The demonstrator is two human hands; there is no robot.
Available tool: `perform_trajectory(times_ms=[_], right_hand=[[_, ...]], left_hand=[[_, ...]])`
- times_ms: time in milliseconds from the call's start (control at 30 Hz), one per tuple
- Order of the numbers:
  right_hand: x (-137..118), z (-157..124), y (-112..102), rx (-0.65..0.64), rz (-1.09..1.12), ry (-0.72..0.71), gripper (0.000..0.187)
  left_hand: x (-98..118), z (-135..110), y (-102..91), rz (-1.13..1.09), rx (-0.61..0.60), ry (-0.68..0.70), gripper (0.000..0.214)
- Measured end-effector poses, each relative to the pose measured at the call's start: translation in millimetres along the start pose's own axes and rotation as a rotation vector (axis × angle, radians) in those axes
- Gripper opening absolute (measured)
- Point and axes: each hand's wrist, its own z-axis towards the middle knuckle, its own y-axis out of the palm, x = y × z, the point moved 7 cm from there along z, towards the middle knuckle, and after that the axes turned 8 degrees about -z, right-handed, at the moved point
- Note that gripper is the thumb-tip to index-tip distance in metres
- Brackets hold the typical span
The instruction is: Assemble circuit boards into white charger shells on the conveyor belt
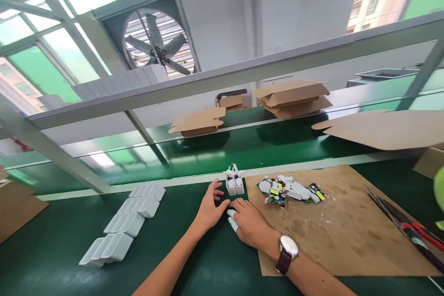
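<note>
My left hand (211, 207) is open, its fingers apart and slightly curled, just left of two small white cases (235, 184). These cases stand upright side by side, with white parts sticking out of their tops. My right hand (249, 223) is closer to me, its fingers bent and close together, with white covers on two of the digits. Whatever lies under its fingers is hidden. The left thumb almost meets the right fingertips. To the right, a pile of circuit boards (277, 198) with white and yellow parts lies on a brown cardboard sheet (333, 240).
Several rows of white open cases (130, 217) stand on the green tabletop (52, 249) at left. Pliers or cutters with red handles (412, 230) lie at the right. Flat cardboard boxes (294, 95) rest beyond the ledge. A metal rail (215, 78) crosses above.
</note>
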Motion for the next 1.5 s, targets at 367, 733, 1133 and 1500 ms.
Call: perform_trajectory(times_ms=[367,733,1133,1500], right_hand=[[10.0,-7.7,16.5,0.199,-0.036,-0.163,0.032],[5.6,-4.9,15.1,0.064,-0.160,-0.164,0.035],[7.2,-5.0,13.9,0.050,-0.076,-0.149,0.032],[2.5,-4.7,12.6,0.056,-0.121,-0.131,0.032]], left_hand=[[24.4,-95.1,-165.1,0.779,0.454,0.033,0.048],[-0.9,-145.2,-234.7,1.095,0.740,-0.522,0.075],[0.1,-124.7,-238.3,1.178,0.610,-0.620,0.067],[11.1,-130.4,-228.4,1.259,0.575,-0.616,0.051]])
